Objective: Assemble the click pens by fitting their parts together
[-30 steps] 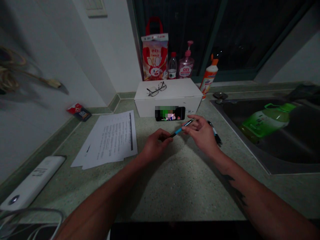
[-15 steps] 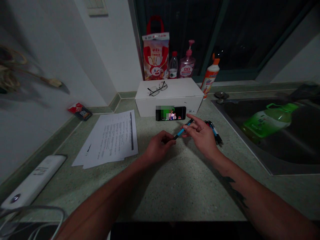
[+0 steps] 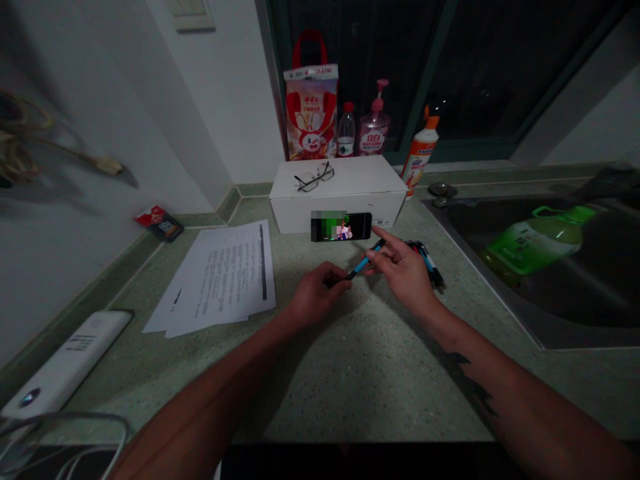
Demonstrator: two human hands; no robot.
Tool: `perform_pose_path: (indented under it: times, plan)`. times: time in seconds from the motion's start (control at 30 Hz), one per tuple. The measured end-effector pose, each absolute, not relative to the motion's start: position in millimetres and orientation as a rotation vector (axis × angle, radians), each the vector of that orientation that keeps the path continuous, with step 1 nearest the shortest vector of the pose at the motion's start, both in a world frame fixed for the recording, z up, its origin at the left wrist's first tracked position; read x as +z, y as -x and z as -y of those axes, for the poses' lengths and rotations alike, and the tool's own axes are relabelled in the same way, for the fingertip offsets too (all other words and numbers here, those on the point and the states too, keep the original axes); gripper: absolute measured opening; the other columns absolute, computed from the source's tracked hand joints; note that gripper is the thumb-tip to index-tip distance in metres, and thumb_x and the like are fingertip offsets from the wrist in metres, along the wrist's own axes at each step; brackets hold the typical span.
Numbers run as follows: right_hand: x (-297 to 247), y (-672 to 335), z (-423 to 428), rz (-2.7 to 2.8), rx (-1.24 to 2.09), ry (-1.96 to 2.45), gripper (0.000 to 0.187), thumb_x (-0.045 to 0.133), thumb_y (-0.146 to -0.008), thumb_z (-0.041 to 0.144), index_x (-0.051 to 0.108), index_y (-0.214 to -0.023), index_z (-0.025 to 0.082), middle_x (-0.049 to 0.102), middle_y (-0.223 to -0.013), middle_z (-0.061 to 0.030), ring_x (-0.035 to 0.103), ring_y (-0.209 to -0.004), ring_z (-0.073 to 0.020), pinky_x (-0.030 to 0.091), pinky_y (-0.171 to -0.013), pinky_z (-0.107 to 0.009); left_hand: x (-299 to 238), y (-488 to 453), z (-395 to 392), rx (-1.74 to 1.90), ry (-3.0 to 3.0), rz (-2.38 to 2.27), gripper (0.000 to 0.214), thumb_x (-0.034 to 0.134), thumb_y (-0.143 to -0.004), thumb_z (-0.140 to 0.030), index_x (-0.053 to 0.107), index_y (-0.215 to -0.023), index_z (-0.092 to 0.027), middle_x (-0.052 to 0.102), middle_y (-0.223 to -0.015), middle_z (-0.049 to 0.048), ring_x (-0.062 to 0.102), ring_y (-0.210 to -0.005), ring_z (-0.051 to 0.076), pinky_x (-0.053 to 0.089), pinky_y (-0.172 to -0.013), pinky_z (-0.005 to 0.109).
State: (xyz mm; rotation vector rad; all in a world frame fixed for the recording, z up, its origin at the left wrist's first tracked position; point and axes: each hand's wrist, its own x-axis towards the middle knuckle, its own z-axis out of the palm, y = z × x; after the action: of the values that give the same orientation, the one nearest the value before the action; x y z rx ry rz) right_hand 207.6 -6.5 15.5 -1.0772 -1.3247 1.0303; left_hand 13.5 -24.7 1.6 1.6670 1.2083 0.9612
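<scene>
Two-handed, clamped with left hand (image 3: pixel 320 288) and right hand (image 3: pixel 400 263), in front of the box (image 3: pixel 291 215), on a pen (image 3: pixel 362 265) likely light, stiff, slightly slick, best held mid-length.

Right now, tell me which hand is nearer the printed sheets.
Left. The left hand is right of the printed sheets, holding one end of the blue pen; the right hand, farther right, holds its upper part.

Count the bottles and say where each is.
4: a red-capped bottle and a pink pump bottle behind the box, an orange-capped bottle beside its right end, and a green bottle in the sink. More could hide behind the box.
</scene>
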Motion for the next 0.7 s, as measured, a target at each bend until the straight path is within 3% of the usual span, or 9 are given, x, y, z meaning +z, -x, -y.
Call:
perform_pose_path:
  times: [0.07,0.13,0.3,0.37,0.47,0.7]
  plan:
    - [12,-207,5,1.308,1.054,1.057,0.087,0.075,-0.083,0.041,0.037,-0.159,0.024,0.059,-0.069,0.0061,0.067,-0.066,-0.0177,0.064,-0.069,-0.038,1,-14,25,0.965,-1.668,-1.206,0.008,0.071,-0.084,-0.025,0.065,-0.086,-0.021,0.074,-0.082,0.0031,0.069,-0.076,0.019,0.053,-0.073,0.033]
    - [8,-207,3,1.324,1.047,1.065,0.09,0.073,-0.084,0.044,0.031,-0.162,0.024,0.057,-0.068,0.0065,0.067,-0.067,-0.018,0.063,-0.068,-0.037,0,-14,25,0.965,-1.663,-1.202,0.008,0.071,-0.084,-0.025,0.065,-0.087,-0.021,0.074,-0.083,0.0035,0.069,-0.077,0.019,0.054,-0.074,0.034]
    - [5,-223,-6,1.503,0.592,1.379,0.06,0.052,-0.097,0.044,0.049,-0.152,0.019,0.066,-0.077,-0.0021,0.065,-0.07,-0.0212,0.057,-0.07,-0.038,2,-14,25,0.964,-1.685,-1.215,0.011,0.07,-0.086,-0.029,0.068,-0.094,-0.021,0.076,-0.088,0.0046,0.07,-0.083,0.02,0.056,-0.082,0.036]
    - [10,-237,-9,1.611,0.342,1.542,0.054,0.045,-0.1,0.04,0.055,-0.148,0.018,0.074,-0.095,-0.0106,0.069,-0.087,-0.0267,0.056,-0.08,-0.042,2,-13,24,0.961,-1.688,-1.221,0.012,0.07,-0.086,-0.029,0.068,-0.095,-0.021,0.076,-0.089,0.0045,0.071,-0.084,0.02,0.056,-0.082,0.036]
    - [20,-262,-14,1.709,0.017,1.834,0.049,0.042,-0.1,0.036,0.063,-0.141,0.017,0.071,-0.12,-0.0183,0.068,-0.105,-0.0337,0.052,-0.091,-0.047,2,-13,25,0.957,-1.686,-1.215,0.01,0.069,-0.087,-0.027,0.069,-0.095,-0.021,0.076,-0.09,0.0047,0.071,-0.084,0.02,0.056,-0.082,0.036]
    - [19,-287,-20,1.713,-0.015,2.387,0.046,0.044,-0.099,0.031,0.064,-0.135,0.01,0.066,-0.124,-0.0275,0.068,-0.109,-0.0376,0.052,-0.088,-0.047,-2,-12,26,0.935,-1.741,-1.199,0.012,0.065,-0.088,-0.029,0.068,-0.096,-0.02,0.074,-0.087,0.0045,0.07,-0.081,0.019,0.054,-0.079,0.035]
